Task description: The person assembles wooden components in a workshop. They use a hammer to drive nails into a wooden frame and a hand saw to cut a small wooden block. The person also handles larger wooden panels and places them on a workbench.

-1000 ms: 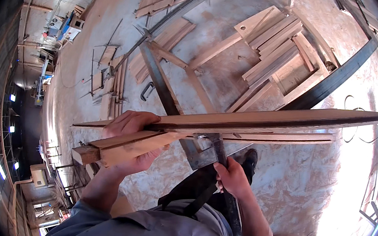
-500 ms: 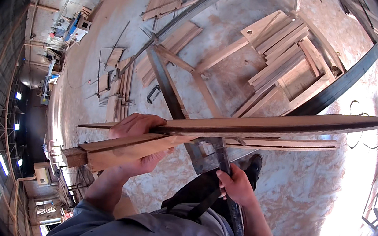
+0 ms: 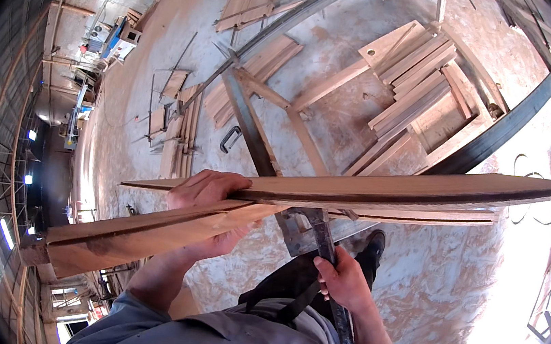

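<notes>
My left hand [image 3: 201, 189] is wrapped round a joined wooden workpiece, its fingers over the top and its palm partly hidden behind the wood. One thick wooden leg [image 3: 144, 235] of it juts toward the lower left. A long tapering wooden rail [image 3: 411, 189] runs from near the hand to the far right. Under that rail lies a thinner grooved strip [image 3: 422, 213]. My right hand [image 3: 344, 277] is closed round a dark, worn metal bar [image 3: 324, 236], whose upper end reaches the underside of the wood. The bar's lower part runs down beside my body.
A metal-edged frame [image 3: 250, 124] stands below and beyond the workpiece. Stacked wooden boards [image 3: 413, 86] lie within it on the right. A black C-clamp [image 3: 230, 138] is on the stained floor. More boards [image 3: 252, 0] lie farther off, and a machine [image 3: 121, 39] stands at upper left.
The thick leg's free end has swung left and down, looking larger and closer. The long rail's right end has dipped slightly. My left hand has shifted a little right; both grips stay closed.
</notes>
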{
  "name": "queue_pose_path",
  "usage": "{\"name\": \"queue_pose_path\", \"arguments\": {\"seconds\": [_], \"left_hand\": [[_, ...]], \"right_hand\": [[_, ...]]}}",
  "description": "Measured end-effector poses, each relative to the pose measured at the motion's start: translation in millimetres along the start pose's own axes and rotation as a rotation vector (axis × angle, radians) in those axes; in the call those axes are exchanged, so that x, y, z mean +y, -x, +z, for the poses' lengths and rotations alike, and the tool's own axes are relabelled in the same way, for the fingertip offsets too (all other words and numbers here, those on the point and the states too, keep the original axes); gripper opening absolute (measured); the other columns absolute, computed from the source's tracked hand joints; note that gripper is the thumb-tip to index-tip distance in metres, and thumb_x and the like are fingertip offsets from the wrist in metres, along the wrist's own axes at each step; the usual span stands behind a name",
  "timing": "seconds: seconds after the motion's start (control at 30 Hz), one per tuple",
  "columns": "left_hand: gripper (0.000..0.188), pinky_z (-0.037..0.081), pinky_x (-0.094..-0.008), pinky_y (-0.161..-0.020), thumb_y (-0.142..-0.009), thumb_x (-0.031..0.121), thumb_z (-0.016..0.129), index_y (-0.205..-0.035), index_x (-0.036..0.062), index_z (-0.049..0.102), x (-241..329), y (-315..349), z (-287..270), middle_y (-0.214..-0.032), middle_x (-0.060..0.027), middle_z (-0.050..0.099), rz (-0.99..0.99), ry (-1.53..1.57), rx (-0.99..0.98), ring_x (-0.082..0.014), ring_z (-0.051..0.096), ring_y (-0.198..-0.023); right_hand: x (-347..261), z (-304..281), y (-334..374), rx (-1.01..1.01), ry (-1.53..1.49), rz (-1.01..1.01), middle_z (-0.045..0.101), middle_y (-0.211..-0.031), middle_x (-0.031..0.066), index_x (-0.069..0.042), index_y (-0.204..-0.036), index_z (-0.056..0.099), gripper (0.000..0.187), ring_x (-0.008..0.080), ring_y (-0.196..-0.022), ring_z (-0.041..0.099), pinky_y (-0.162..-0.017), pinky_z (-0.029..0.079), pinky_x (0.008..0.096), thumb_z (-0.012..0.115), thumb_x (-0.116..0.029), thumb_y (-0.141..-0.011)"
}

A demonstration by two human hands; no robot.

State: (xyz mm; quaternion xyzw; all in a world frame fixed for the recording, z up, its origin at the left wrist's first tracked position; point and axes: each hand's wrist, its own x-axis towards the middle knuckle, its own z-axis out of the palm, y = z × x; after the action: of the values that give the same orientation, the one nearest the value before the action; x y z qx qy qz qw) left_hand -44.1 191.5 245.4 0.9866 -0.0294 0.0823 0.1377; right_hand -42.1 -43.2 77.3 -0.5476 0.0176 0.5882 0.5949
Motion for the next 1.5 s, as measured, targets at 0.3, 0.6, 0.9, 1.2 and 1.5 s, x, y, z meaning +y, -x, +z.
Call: {"name": "queue_pose_path", "arguments": {"seconds": [0.3, 0.6, 0.9, 1.2, 1.5], "left_hand": [[0.050, 0.054, -0.0327, -0.068, -0.081, 0.032, 0.074, -0.108, 0.0001, 0.048, -6.3, 18.8, 6.6, -0.098, -0.0197, 0.067, 0.107, 0.101, 0.138, -0.0268, 0.068, -0.079], [0.039, 0.054, -0.0366, -0.070, -0.075, 0.018, 0.078, -0.095, 0.0045, 0.047, -3.2, 33.1, 8.4, -0.094, -0.0197, 0.068, 0.171, 0.150, 0.216, -0.0308, 0.068, -0.078], [0.037, 0.055, -0.0387, -0.069, -0.071, 0.014, 0.079, -0.089, 0.0082, 0.047, 0.2, 35.1, 7.8, -0.092, -0.0172, 0.069, 0.114, 0.159, 0.201, -0.0296, 0.070, -0.083], [0.023, 0.054, -0.0340, -0.071, -0.076, 0.022, 0.072, -0.084, 0.0092, 0.055, 1.7, 46.7, 15.1, -0.095, -0.0117, 0.072, 0.084, 0.207, 0.279, -0.0249, 0.070, -0.085], [0.023, 0.053, -0.0344, -0.073, -0.074, 0.022, 0.073, -0.083, 0.0091, 0.055, 8.1, 53.0, 16.4, -0.093, -0.0109, 0.071, 0.047, 0.210, 0.284, -0.0253, 0.070, -0.085]], "right_hand": [[10.9, -6.5, 33.0, 0.150, 0.227, -0.225, 0.057, -0.059, 0.0099, -0.001, -0.083, 0.052, 0.025, 0.0191, -0.051, 0.057, -0.049, 0.045, 0.0325, 0.066, -0.022, -0.086], [-18.2, -35.8, 98.2, 0.313, 0.293, -0.585, 0.058, -0.059, 0.0032, 0.000, -0.081, 0.057, 0.013, 0.0096, -0.051, 0.052, -0.049, 0.042, 0.0260, 0.068, -0.005, -0.076], [-28.9, -40.3, 120.8, 0.295, 0.176, -0.618, 0.058, -0.060, 0.0029, -0.002, -0.073, 0.061, 0.019, 0.0097, -0.053, 0.053, -0.049, 0.041, 0.0259, 0.073, -0.016, -0.077], [-63.9, -35.3, 142.8, 0.315, 0.206, -0.571, 0.059, -0.063, 0.0032, 0.000, -0.074, 0.060, 0.012, 0.0088, -0.056, 0.054, -0.051, 0.041, 0.0226, 0.071, -0.004, -0.076], [-161.9, 6.3, 118.1, 0.014, 0.111, -0.577, 0.064, -0.078, 0.0088, 0.000, -0.097, 0.054, 0.025, 0.0104, -0.064, 0.059, -0.056, 0.048, 0.0238, 0.066, 0.009, -0.077]]}}
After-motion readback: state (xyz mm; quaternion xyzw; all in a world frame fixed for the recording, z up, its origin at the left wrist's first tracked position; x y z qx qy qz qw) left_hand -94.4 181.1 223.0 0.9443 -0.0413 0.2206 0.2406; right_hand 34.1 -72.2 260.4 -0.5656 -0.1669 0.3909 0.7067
